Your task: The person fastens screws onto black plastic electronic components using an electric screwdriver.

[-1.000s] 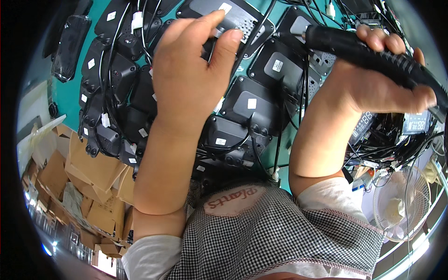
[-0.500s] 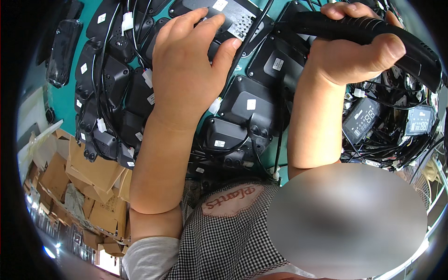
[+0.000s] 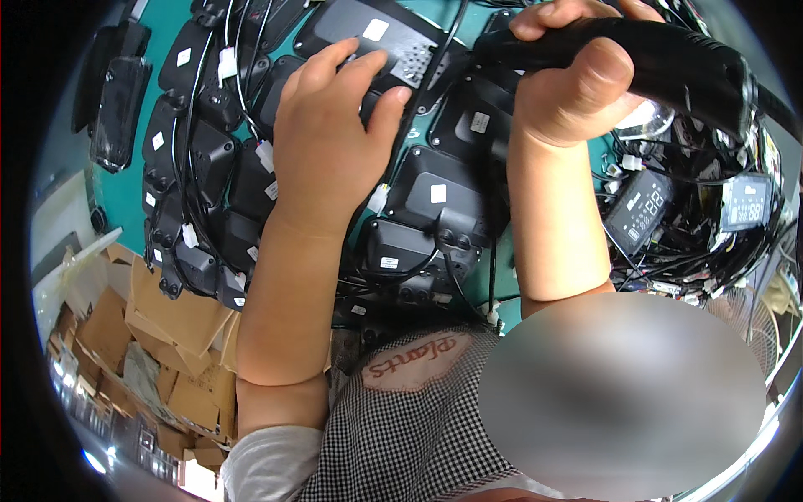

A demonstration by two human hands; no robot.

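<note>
My right hand is closed around a thick black corded electric screwdriver. The tool lies almost level, its narrow end to the left and its cord leaving at the right; the bit cannot be made out. My left hand rests with fingers spread at the near edge of a black plastic housing that has a white label and a patch of small holes. Beneath the narrow end of the screwdriver sits another black housing. A third labelled housing lies between my forearms.
Several black housings with cables and white connectors crowd the teal table. At the right is a heap of wiring with small display panels. Dark wrapped parts lie at the far left. Cardboard boxes stand below the table's left edge.
My right hand and the screwdriver have moved left. My left hand has shifted slightly down in the picture, still spread at the same housing. The whole view has shifted slightly.
</note>
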